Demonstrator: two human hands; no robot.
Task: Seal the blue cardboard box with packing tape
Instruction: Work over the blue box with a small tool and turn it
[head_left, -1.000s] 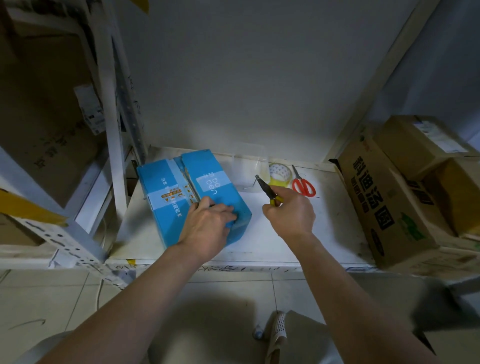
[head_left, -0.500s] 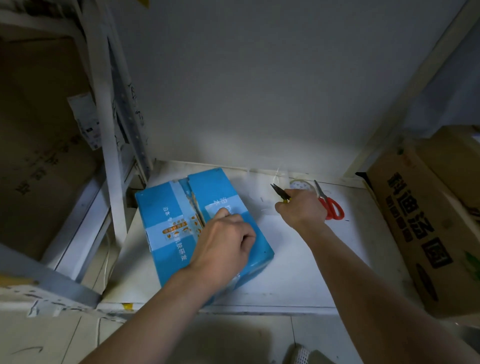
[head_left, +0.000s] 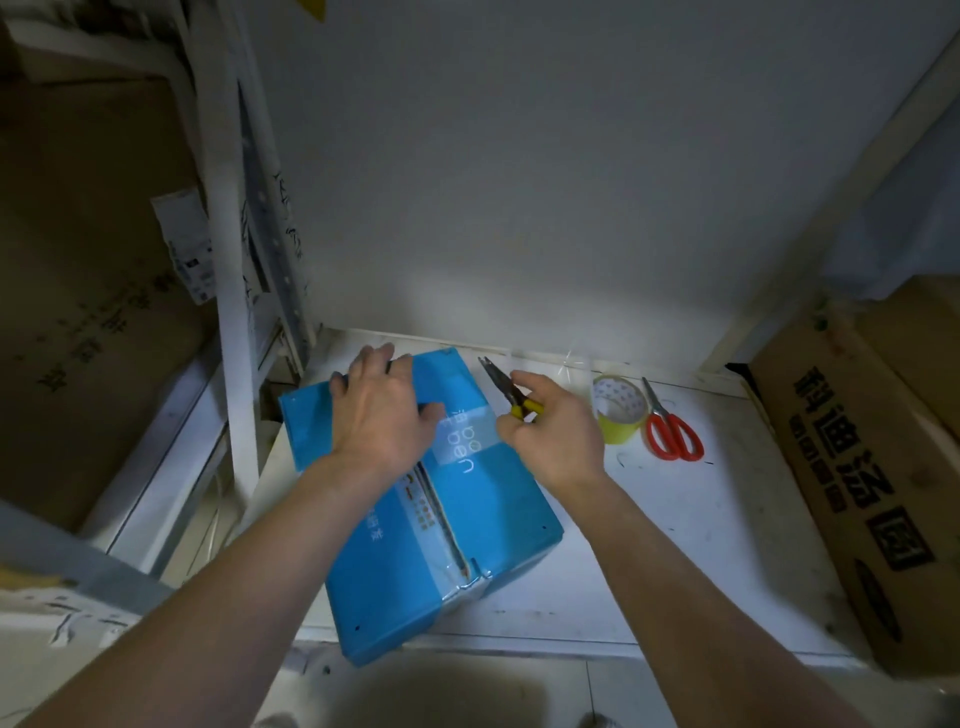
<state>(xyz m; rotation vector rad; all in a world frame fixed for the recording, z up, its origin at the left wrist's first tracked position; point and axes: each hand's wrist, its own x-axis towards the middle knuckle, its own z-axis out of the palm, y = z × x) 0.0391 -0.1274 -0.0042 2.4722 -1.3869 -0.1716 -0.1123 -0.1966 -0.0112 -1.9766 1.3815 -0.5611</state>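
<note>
— Which step is in hand?

— The tape already laid along the centre seam of the blue box (head_left: 483, 499) is being pressed down, it seems. The left hand (head_left: 382, 415) is laid flat, fingers straight, over the far end of the top; a small yellow-handled cutter (head_left: 511, 397) is gripped in the right hand (head_left: 553, 431).

— What is called for next?

— Probably the far tape end is to be smoothed or trimmed; the tape roll (head_left: 621, 410) and red scissors (head_left: 670, 426) are left just beside.

— Where is the box, and how is it turned?

— It is set on the white shelf (head_left: 701, 545), overhanging the near edge; its long axis is run from near-right to far-left.
</note>
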